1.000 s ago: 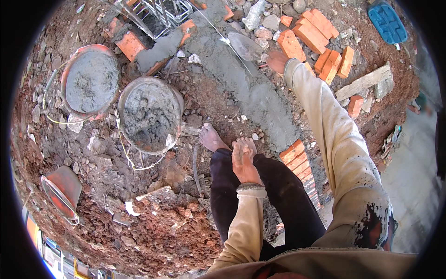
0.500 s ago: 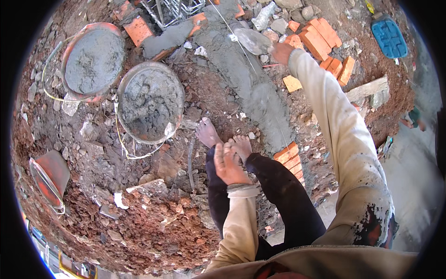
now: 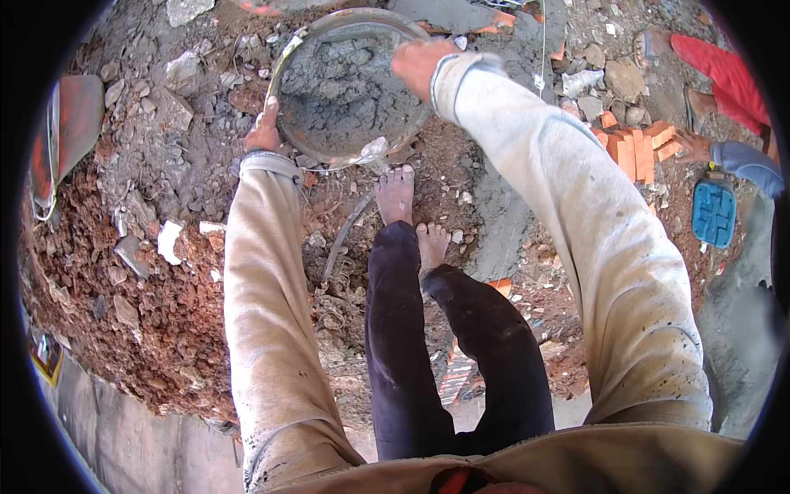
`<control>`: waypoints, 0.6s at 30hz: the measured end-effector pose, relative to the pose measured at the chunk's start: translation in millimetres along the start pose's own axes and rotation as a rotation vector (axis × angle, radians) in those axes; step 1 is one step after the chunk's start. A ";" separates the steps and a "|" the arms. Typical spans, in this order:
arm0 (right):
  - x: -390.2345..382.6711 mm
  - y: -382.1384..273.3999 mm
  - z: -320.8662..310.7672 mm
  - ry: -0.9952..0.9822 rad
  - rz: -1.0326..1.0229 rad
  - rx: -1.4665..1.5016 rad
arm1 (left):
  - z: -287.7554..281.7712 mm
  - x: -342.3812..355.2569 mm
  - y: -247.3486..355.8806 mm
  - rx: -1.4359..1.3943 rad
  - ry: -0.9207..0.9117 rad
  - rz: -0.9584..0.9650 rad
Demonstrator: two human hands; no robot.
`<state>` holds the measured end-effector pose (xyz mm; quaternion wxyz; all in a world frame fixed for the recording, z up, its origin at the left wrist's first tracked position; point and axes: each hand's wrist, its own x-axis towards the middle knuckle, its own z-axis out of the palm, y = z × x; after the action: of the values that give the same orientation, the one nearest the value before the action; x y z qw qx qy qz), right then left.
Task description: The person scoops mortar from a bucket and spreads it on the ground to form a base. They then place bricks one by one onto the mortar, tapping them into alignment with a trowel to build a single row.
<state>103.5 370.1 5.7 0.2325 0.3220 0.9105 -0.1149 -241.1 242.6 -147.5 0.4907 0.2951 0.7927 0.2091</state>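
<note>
A round bucket (image 3: 360, 156) of wet grey mortar (image 3: 350, 90) stands on the ground ahead of my feet. At its left side my left hand (image 3: 265, 130) is closed round the pale, tube-like handle (image 3: 285, 62) beside the rim. My right hand (image 3: 421, 67) is over the bucket's right edge, its fingers curled, back of the hand up. The trowel it gripped a moment before is not clearly visible now, hidden by the hand and mortar.
Fresh mortar (image 3: 502, 214) lies in a strip to the right. Beyond it are orange bricks (image 3: 634, 156), a co-worker's hand (image 3: 694, 146) touching them, and a blue tray (image 3: 713, 214). Another red-grey bucket (image 3: 78, 123) lies tipped at far left. Stones and broken rubble surround my bare feet.
My right hand has come from the mortar strip to the bucket. My left hand has moved from above my feet to the bucket's handle. A co-worker has come into view at right.
</note>
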 end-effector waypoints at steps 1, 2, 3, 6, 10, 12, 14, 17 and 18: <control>-16.0 -9.9 9.4 -0.166 -0.025 -0.013 | 42.2 -16.0 20.0 -0.364 -0.032 -0.146; -36.9 -10.7 12.9 -0.183 -0.027 0.031 | 62.6 -37.8 44.9 -0.711 -0.032 -0.292; -56.0 -10.9 9.8 -0.181 -0.043 0.083 | 65.2 -51.6 52.4 -0.555 0.074 -0.228; -84.1 -3.7 -6.0 -0.226 -0.056 0.227 | 72.2 -68.3 46.9 -0.161 0.220 0.049; -68.6 8.3 -14.8 -0.408 0.079 0.417 | 97.8 -106.6 95.6 -0.331 0.124 0.263; -77.5 43.3 18.4 -0.427 0.115 0.249 | 123.4 -121.7 120.6 -0.306 0.117 0.331; -75.8 62.2 7.3 -0.544 0.158 0.178 | 124.9 -130.1 116.4 -0.264 0.120 0.383; -102.0 94.2 14.4 -0.151 0.226 0.160 | 112.6 -129.9 114.2 -0.260 0.097 0.276; -96.3 95.3 22.4 -0.207 0.259 0.188 | 109.5 -123.8 105.4 -0.291 0.126 0.311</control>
<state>238.3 383.8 28.5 0.3064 0.4434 0.8179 -0.2011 -72.1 241.7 -48.1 0.4393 0.3261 0.7284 0.4124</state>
